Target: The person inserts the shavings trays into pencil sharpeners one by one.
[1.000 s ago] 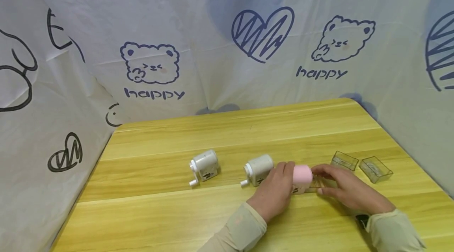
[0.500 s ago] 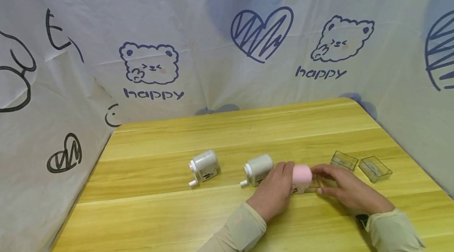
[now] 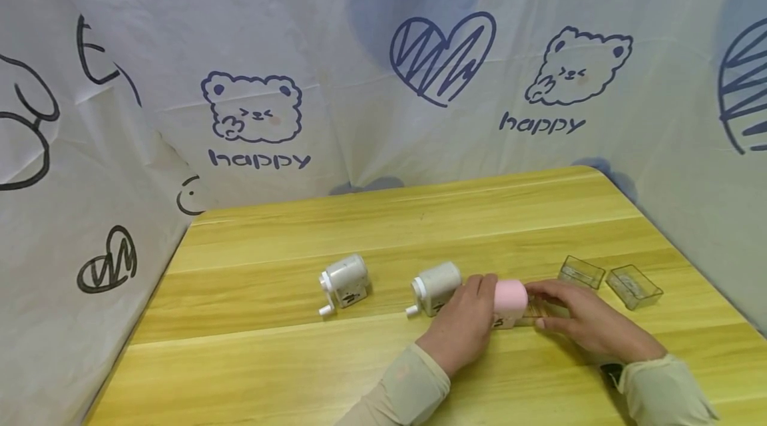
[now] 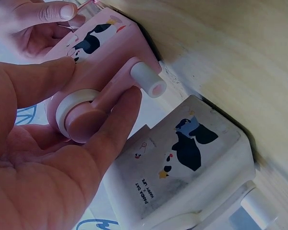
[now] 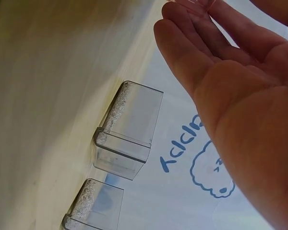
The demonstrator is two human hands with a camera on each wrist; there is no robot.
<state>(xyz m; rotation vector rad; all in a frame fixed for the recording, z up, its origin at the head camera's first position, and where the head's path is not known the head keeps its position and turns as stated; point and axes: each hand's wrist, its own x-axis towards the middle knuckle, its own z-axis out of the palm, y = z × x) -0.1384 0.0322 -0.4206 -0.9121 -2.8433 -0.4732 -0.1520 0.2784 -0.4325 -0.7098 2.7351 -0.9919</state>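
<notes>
My left hand [image 3: 464, 326] grips a pink crank pencil sharpener [image 3: 511, 299], covering its crank end in the head view. In the left wrist view the thumb lies on the panda-printed side and a finger reaches along the pink crank arm [image 4: 116, 86] with its white knob [image 4: 149, 80]. At the sharpener's other end my right hand [image 3: 590, 319] pinches a see-through shavings drawer [image 3: 535, 311] between thumb and fingers. The drawer's pinkish clear edge [image 5: 194, 5] shows at the fingertips in the right wrist view. It sits right at the sharpener's end, partly hidden by the hand.
A grey-white crank sharpener [image 3: 440, 281] stands close beside my left hand, with a similar one [image 3: 349, 277] further left. Two clear drawers [image 3: 581, 271] with shavings, one [image 3: 635, 287] further right, lie beyond my right hand on the wooden table [image 3: 252, 373]. Printed cloth [image 3: 335, 46] hangs behind.
</notes>
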